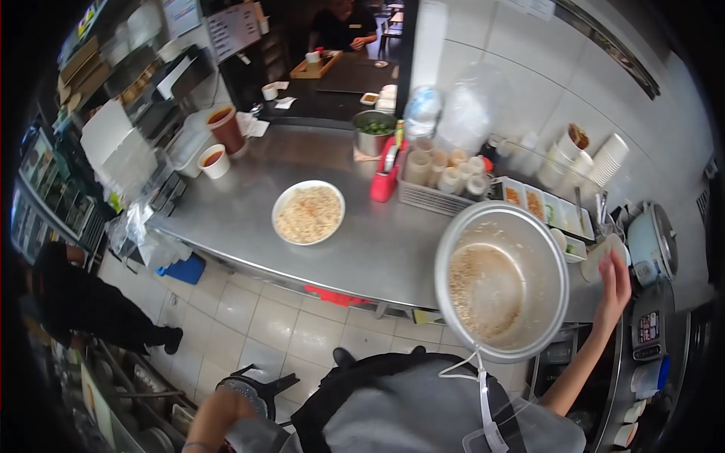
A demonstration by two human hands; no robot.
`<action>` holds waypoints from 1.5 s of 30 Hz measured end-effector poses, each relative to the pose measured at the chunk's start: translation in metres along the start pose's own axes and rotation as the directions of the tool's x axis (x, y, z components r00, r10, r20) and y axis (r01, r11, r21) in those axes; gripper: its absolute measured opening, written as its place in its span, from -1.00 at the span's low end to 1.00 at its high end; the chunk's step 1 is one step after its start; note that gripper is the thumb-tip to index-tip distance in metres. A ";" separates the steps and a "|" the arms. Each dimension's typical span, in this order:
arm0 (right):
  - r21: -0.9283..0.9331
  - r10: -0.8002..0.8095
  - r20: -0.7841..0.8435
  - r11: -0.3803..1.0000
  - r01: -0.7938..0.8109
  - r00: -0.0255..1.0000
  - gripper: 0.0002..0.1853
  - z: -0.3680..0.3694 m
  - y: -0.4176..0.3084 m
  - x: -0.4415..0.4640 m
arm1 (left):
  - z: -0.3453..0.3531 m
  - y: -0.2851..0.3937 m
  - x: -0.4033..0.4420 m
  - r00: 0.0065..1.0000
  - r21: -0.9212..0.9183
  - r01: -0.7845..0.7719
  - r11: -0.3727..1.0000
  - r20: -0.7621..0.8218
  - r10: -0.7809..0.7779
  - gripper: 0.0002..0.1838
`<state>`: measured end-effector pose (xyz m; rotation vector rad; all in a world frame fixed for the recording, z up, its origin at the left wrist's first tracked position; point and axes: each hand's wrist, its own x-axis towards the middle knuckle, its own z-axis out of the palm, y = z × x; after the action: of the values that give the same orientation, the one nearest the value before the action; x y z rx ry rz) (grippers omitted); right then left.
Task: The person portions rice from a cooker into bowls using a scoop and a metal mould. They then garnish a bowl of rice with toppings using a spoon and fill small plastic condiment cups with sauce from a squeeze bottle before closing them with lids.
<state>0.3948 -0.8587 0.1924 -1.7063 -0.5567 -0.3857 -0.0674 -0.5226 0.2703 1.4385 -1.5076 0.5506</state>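
Observation:
My right hand is raised at the right, fingers stretched out and holding nothing that I can see, beside a pale translucent container. Left of it, a large silver pot stands at the counter's front edge, with grains of rice stuck to its inside. At the lower left my left hand is low, next to a grey perforated round thing and a black frame; its fingers are hidden. A white bowl heaped with rice sits on the steel counter.
Behind the pot are a basket of bottles, a red tape dispenser and a tray of toppings. A metal pot of greens stands farther back. One person is at the left; another is beyond the hatch.

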 end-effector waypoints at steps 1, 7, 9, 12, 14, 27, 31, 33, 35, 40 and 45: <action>0.097 0.084 -0.024 0.992 -0.082 0.996 -0.66 0.014 -0.007 -0.030 | 0.001 0.006 -0.038 0.995 -0.062 -0.054 0.997 -0.092 0.049 -0.60; 0.150 0.181 -0.126 0.975 -0.161 0.975 -0.87 0.120 -0.037 -0.123 | -0.031 -0.017 -0.181 0.322 -0.127 -0.324 0.937 -0.947 -0.017 -0.54; 0.142 0.184 -0.072 0.975 -0.172 0.980 -0.87 0.141 -0.044 -0.137 | -0.059 -0.045 -0.241 -0.178 -0.182 -0.216 0.959 -0.959 -0.222 -0.47; 0.171 0.171 0.135 0.966 -0.193 0.976 -0.94 0.164 -0.049 -0.136 | -0.083 -0.108 -0.341 -0.567 -0.560 -0.206 0.803 -0.600 -0.564 -0.33; 0.063 0.074 0.277 0.993 -0.095 0.958 -0.92 0.178 -0.056 -0.120 | -0.090 -0.150 -0.384 -0.689 -0.675 -0.263 0.689 -0.368 -0.624 -0.21; -0.547 -0.140 0.245 0.797 0.256 0.959 -0.68 0.236 0.091 0.210 | -0.168 -0.230 -0.422 -0.499 -0.721 -0.407 0.561 -0.339 -0.798 -0.02; -0.752 -0.030 0.178 0.641 0.155 0.984 -0.56 0.242 0.192 0.307 | -0.174 -0.240 -0.456 -0.598 -0.785 -0.157 0.600 -0.407 -0.690 -0.19; -0.853 0.046 0.197 0.500 0.148 0.979 -0.45 0.244 0.221 0.332 | -0.176 -0.232 -0.435 -0.721 -0.819 -0.031 0.572 -0.378 -0.581 -0.29; -0.912 0.211 0.175 0.402 0.078 0.962 -0.32 0.251 0.246 0.353 | -0.177 -0.225 -0.436 -0.783 -0.841 0.054 0.538 -0.370 -0.499 -0.39; -0.952 0.423 0.158 0.304 0.025 0.892 -0.26 0.271 0.270 0.378 | -0.171 -0.212 -0.417 -0.854 -0.821 0.049 0.569 -0.330 -0.403 -0.41; -0.935 0.587 0.259 0.351 0.046 0.767 -0.28 0.268 0.308 0.408 | -0.178 -0.236 -0.388 -0.895 -0.796 0.066 0.602 -0.314 -0.318 -0.49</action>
<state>0.8928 -0.5790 0.1055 -3.0522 -0.4403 0.1989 0.1569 -0.2249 -0.0444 0.3664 1.1223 0.6616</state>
